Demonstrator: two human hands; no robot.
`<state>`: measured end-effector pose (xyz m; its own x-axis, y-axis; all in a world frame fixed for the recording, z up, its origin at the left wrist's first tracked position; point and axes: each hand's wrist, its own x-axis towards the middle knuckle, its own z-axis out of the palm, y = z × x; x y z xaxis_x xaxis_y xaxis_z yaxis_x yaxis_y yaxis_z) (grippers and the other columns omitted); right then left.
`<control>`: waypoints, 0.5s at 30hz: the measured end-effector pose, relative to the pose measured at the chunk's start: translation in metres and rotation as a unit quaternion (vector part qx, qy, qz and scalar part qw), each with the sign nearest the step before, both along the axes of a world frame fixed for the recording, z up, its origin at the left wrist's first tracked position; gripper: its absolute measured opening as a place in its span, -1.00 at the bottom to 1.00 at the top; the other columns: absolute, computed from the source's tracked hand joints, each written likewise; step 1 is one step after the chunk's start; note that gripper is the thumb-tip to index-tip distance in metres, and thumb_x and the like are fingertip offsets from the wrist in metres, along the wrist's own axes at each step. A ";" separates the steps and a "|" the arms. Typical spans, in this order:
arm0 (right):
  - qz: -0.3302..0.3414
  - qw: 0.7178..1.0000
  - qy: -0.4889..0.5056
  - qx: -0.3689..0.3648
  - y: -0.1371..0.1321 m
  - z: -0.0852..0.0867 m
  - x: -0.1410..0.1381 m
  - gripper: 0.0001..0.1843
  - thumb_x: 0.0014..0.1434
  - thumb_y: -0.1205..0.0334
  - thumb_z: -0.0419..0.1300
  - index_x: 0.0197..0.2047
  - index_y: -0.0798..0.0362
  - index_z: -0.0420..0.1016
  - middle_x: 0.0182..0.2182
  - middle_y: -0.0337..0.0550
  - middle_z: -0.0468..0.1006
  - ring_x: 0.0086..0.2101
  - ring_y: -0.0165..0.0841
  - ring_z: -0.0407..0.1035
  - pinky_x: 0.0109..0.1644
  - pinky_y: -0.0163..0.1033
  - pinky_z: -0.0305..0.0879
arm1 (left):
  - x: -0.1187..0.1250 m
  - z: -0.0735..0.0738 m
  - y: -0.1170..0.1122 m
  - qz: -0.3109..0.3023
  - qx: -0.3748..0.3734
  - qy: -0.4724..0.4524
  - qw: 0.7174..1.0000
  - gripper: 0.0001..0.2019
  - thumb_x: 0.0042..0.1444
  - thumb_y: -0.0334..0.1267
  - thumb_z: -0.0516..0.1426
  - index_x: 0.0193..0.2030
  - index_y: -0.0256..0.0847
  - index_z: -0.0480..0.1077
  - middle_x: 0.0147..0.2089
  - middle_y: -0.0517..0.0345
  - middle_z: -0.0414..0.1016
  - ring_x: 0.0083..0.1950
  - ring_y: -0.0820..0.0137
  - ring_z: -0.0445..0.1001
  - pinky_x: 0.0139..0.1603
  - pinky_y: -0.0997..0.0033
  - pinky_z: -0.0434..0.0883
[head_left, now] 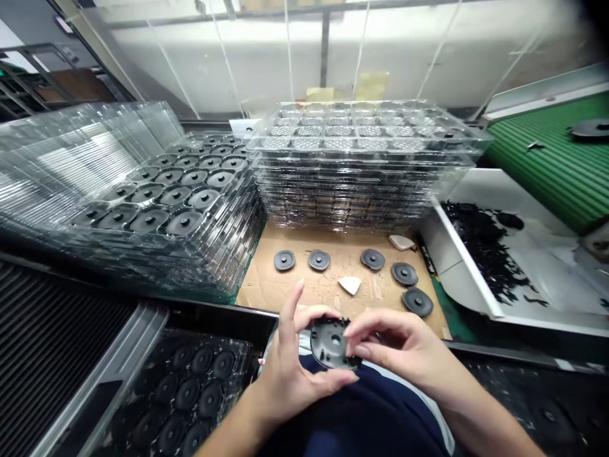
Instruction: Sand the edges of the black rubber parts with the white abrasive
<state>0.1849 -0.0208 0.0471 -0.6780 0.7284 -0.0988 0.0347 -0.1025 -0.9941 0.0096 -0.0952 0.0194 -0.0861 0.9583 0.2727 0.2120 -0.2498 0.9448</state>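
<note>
A round black plastic disc [332, 343] with a centre hole is held up over my lap, its hollow side towards me. My left hand [290, 368] grips its left and lower edge, thumb and fingers curled round it, index finger pointing up. My right hand [399, 349] pinches the disc's right edge with its fingertips. Several more black discs [372, 258] lie in a row on a sheet of cardboard [266, 279] just beyond my hands.
A clear blister tray filled with black discs [162, 203] tops a stack at left. Another stack of clear trays [356, 165] stands behind the cardboard. A white bin with black scrap [490, 254] sits at right, beside a green conveyor belt [552, 158]. More disc-filled trays [190, 393] lie below left.
</note>
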 end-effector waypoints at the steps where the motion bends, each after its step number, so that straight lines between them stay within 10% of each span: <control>1: 0.020 0.999 0.017 -0.030 0.000 0.002 0.001 -0.84 0.03 0.19 0.31 -0.30 0.06 0.57 -0.42 -0.20 0.59 -0.39 -0.41 0.46 -0.28 -0.32 0.41 | 0.000 0.002 -0.002 -0.010 0.002 0.004 1.000 -0.04 -0.23 -0.46 0.34 0.30 -0.03 -0.05 0.00 0.02 0.49 -0.04 0.22 0.47 0.05 0.28 0.30; 5: 0.059 0.992 0.049 -0.096 -0.001 0.008 0.004 -0.87 -0.02 0.31 0.35 -0.32 0.04 0.58 -0.46 -0.29 0.59 -0.41 -0.48 0.47 -0.27 -0.40 0.39 | 0.002 0.006 -0.006 -0.042 0.009 0.026 0.999 0.04 -0.21 -0.39 0.34 0.34 0.00 -0.18 -0.05 0.06 0.50 -0.07 0.26 0.47 0.06 0.30 0.29; 9: 0.080 0.989 0.048 -0.116 0.001 0.008 0.006 -0.84 -0.05 0.38 0.34 -0.33 0.04 0.58 -0.48 -0.32 0.59 -0.43 -0.52 0.48 -0.30 -0.44 0.39 | 0.003 0.010 -0.008 -0.044 -0.006 0.052 0.998 -0.34 -0.22 -0.33 0.35 0.09 -0.10 0.28 -0.07 0.02 0.51 -0.03 0.24 0.47 0.09 0.31 0.27; 15: 0.099 0.983 0.044 -0.149 0.002 0.009 0.007 -0.84 -0.05 0.43 0.33 -0.35 0.06 0.56 -0.51 -0.34 0.59 -0.47 -0.54 0.46 -0.32 -0.47 0.37 | 0.006 0.012 -0.010 -0.043 -0.027 0.053 0.997 -0.40 -0.27 -0.28 0.37 0.00 -0.12 0.36 -0.09 0.00 0.52 -0.03 0.20 0.49 0.09 0.29 0.31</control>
<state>0.1918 -0.0188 0.0563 -0.8192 0.5289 -0.2219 -0.0018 -0.3893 -0.9211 0.0156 -0.1049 0.0310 0.0240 0.9743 0.2242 0.2920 -0.2213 0.9304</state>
